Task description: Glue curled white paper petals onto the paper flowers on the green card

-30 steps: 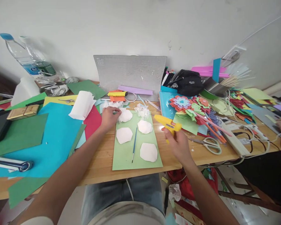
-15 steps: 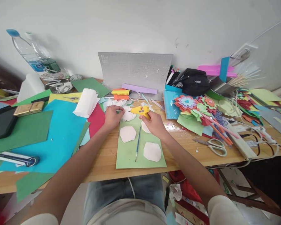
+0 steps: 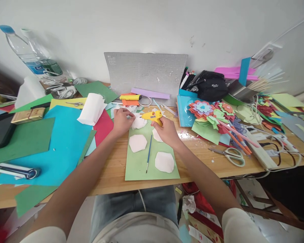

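Note:
My right hand (image 3: 166,130) is wrapped round the handle of a yellow glue gun (image 3: 152,116), its nozzle pointing left. Under the nozzle lies a crinkled white paper piece (image 3: 140,124). My left hand (image 3: 123,120) pinches this piece at its left edge; the fingertips are partly hidden. Beneath is a light green paper sheet (image 3: 136,170). On it rest more cut white paper pieces: one at the left (image 3: 137,143), one at the lower right (image 3: 164,162), and one partly under my right hand (image 3: 157,135). A thin blue paintbrush (image 3: 149,153) lies between them.
Blue paper (image 3: 71,141), a stapler (image 3: 17,170) and a white tissue roll (image 3: 92,109) lie left. A grey cutting mat (image 3: 147,72) leans against the wall behind. Paper flowers (image 3: 204,109), scissors (image 3: 230,156) and a power strip (image 3: 260,152) lie right.
The whole view has shifted slightly, with the desk things sitting a little higher. Both hands and the glue gun keep nearly the same place over the white paper piece.

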`<state>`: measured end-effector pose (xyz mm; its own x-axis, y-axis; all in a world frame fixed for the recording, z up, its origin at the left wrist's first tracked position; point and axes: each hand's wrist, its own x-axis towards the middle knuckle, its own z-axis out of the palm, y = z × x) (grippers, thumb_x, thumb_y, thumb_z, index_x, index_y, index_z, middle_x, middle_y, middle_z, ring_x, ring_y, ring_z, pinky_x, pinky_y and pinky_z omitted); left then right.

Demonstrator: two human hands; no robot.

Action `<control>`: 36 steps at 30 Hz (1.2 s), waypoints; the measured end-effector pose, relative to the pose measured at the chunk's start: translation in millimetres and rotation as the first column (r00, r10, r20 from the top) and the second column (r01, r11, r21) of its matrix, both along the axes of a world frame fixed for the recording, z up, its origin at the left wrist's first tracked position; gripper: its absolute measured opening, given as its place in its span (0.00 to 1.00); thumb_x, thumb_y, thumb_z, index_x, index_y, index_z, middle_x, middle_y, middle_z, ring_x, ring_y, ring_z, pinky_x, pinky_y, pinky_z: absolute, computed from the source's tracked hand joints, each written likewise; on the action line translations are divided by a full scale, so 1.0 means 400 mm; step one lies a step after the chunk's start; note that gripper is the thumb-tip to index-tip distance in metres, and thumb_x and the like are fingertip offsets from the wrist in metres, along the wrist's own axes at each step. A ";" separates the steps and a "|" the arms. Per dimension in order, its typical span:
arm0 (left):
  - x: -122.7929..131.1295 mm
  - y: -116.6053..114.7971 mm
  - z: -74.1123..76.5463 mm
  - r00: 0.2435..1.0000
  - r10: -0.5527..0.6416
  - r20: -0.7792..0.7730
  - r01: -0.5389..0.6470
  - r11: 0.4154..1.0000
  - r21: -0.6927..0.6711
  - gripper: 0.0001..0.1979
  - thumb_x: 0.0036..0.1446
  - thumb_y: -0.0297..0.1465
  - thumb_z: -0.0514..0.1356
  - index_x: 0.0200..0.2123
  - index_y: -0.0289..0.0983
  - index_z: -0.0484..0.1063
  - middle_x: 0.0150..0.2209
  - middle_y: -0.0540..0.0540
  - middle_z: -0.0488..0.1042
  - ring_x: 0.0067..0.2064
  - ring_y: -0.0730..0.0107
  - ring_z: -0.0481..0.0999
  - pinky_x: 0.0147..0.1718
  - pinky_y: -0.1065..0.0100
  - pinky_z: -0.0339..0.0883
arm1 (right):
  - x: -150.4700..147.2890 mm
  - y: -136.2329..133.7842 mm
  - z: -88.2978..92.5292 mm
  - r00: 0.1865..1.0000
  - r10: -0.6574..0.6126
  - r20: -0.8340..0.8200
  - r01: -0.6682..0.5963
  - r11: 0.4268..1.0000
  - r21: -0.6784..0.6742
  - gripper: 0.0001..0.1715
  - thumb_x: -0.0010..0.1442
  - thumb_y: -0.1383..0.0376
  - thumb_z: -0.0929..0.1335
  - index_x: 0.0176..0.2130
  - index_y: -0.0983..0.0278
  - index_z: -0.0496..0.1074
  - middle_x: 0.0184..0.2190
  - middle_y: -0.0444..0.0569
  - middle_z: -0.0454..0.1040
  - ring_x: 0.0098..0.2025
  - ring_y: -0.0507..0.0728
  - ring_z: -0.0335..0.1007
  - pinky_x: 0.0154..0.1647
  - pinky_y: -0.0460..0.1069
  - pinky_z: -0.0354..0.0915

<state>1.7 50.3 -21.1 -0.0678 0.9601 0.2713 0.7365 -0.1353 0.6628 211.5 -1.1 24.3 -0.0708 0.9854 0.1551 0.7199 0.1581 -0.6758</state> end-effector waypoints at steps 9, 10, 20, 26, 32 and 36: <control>-0.007 0.007 -0.008 0.994 0.038 0.102 -0.032 0.997 -0.067 0.06 0.51 0.34 0.64 0.31 0.39 0.80 0.44 0.43 0.76 0.54 0.53 0.66 0.56 0.58 0.60 | -0.022 0.020 -0.019 1.000 0.020 0.015 -0.020 1.000 -0.020 0.12 0.62 0.59 0.63 0.38 0.62 0.72 0.34 0.47 0.77 0.35 0.56 0.70 0.35 0.48 0.58; -0.006 0.007 -0.008 0.994 0.040 0.106 -0.033 0.997 -0.066 0.06 0.51 0.33 0.64 0.31 0.39 0.80 0.44 0.43 0.76 0.54 0.53 0.67 0.56 0.58 0.59 | -0.024 0.020 -0.020 1.000 0.024 0.019 -0.024 1.000 -0.020 0.12 0.62 0.59 0.63 0.38 0.62 0.72 0.34 0.47 0.77 0.35 0.56 0.70 0.36 0.48 0.58; -0.008 0.008 -0.011 0.991 0.052 0.121 -0.043 0.996 -0.078 0.07 0.51 0.34 0.64 0.32 0.39 0.81 0.44 0.44 0.76 0.54 0.52 0.67 0.55 0.58 0.61 | -0.040 0.021 -0.018 0.993 0.020 0.114 -0.017 1.000 -0.027 0.11 0.64 0.59 0.62 0.41 0.62 0.70 0.37 0.50 0.77 0.40 0.59 0.72 0.40 0.50 0.61; -0.008 0.008 -0.013 0.992 0.061 0.112 -0.051 0.995 -0.090 0.08 0.52 0.35 0.63 0.32 0.39 0.81 0.44 0.44 0.77 0.54 0.53 0.67 0.55 0.58 0.61 | -0.041 0.021 -0.018 0.978 0.003 0.207 0.001 1.000 -0.020 0.15 0.65 0.58 0.62 0.45 0.63 0.70 0.42 0.54 0.77 0.44 0.62 0.73 0.40 0.51 0.61; -0.009 0.009 -0.015 0.993 0.054 0.102 -0.046 0.996 -0.074 0.08 0.51 0.35 0.63 0.32 0.40 0.81 0.44 0.44 0.77 0.53 0.53 0.68 0.55 0.57 0.62 | -0.038 0.022 -0.023 0.985 0.012 0.170 -0.011 1.000 -0.009 0.15 0.65 0.58 0.62 0.47 0.63 0.70 0.42 0.54 0.77 0.45 0.62 0.72 0.41 0.51 0.61; -0.009 0.008 -0.014 0.993 0.050 0.104 -0.042 0.997 -0.070 0.08 0.51 0.35 0.63 0.31 0.40 0.81 0.43 0.44 0.77 0.53 0.53 0.69 0.55 0.58 0.62 | -0.035 0.024 -0.028 0.986 0.010 0.166 -0.011 1.000 0.005 0.15 0.65 0.59 0.63 0.47 0.63 0.70 0.42 0.54 0.77 0.44 0.62 0.72 0.40 0.50 0.61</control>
<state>-2.0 53.3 -26.7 -0.1371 0.9713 0.1945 0.6662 -0.0549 0.7437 197.3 8.5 13.2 -0.1059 0.9836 0.1461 0.8201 0.1695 -0.5466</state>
